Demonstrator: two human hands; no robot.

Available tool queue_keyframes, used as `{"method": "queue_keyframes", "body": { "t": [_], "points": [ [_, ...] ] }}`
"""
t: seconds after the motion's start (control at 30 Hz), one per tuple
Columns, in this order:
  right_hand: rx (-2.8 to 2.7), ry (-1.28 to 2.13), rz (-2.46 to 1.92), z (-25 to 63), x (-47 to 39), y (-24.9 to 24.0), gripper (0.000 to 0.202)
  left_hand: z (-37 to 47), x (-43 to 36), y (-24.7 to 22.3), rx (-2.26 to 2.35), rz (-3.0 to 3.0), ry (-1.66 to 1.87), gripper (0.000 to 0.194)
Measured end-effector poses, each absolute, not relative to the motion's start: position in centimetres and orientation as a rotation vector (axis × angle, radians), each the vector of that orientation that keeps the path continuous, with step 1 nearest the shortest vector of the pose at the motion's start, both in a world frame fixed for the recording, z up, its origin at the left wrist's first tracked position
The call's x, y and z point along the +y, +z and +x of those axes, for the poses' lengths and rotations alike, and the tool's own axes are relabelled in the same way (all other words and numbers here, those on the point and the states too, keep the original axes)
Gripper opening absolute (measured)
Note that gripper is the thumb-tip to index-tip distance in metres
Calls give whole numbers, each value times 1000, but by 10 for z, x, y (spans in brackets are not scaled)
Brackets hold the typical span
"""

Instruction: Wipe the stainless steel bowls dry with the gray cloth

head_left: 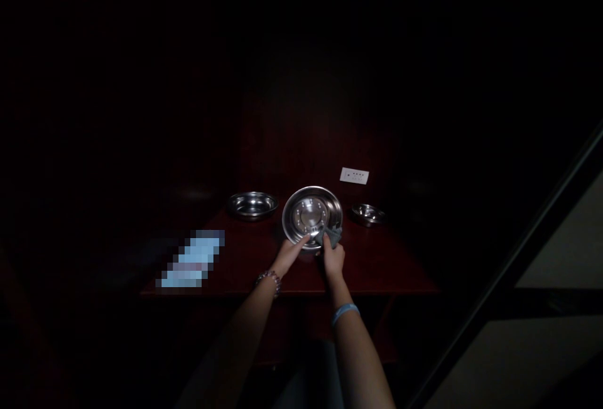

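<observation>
A: where's the bowl [311, 213]?
B: up over a dark red table [301, 277], room's super dark. left hand [289, 257] grips its rim, right hand [333, 259] pinches a gray cloth [330, 236] on it

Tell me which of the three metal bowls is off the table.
The middle bowl: both hands hold it up, tilted, while the left and right ones rest on the table.

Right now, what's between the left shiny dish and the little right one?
The head view shows a tilted metal bowl there, in the left hand and right hand, with a gray cloth.
</observation>
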State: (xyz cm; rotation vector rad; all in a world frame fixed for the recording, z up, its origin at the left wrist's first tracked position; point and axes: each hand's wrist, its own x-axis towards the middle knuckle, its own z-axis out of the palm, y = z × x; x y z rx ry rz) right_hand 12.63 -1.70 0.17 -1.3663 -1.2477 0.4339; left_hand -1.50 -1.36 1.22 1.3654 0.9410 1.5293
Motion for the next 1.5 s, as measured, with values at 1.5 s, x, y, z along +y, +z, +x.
{"method": "queue_keyframes", "body": {
  "t": [1.5],
  "points": [
    [-1070,594,-1420,124,-21,11,52,-7,-9,6,1055,1733,1250,49]
  ]
}}
